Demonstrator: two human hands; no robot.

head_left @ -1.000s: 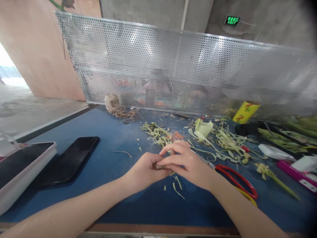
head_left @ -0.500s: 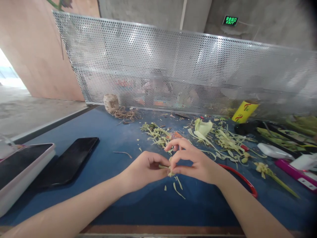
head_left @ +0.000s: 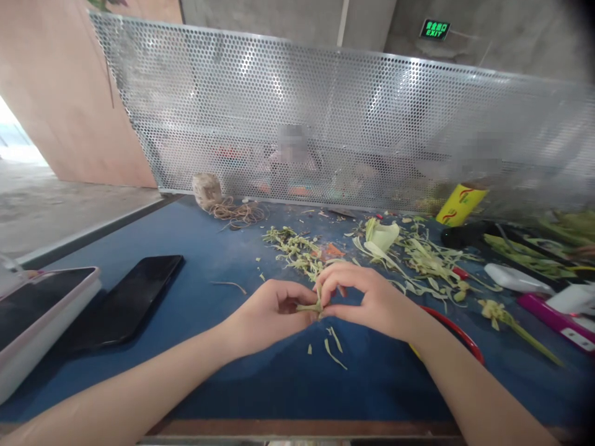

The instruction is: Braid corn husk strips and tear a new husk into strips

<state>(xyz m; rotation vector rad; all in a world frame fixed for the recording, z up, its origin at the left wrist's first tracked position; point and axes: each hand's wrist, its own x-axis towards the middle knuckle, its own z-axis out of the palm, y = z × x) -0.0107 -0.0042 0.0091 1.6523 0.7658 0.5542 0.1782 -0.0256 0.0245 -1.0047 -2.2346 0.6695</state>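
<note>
My left hand (head_left: 267,313) and my right hand (head_left: 372,300) meet over the blue tabletop (head_left: 195,248). Both pinch a small piece of pale green leaf strip (head_left: 312,306) between their fingertips. Short strip scraps (head_left: 333,347) lie on the table just below the hands. Red-handled scissors (head_left: 453,331) rest under my right wrist, partly hidden by it.
A heap of green strips and leaf trimmings (head_left: 418,260) spreads behind my right hand. A black phone (head_left: 125,300) and a white-cased tablet (head_left: 32,316) lie left. Twine roll (head_left: 207,189), yellow tube (head_left: 458,204) and a perforated metal screen (head_left: 325,118) stand at the back; a person sits behind it.
My right hand has lifted its fingers off the left hand and drawn into a fingertip pinch on the strip piece. The view has shifted slightly.
</note>
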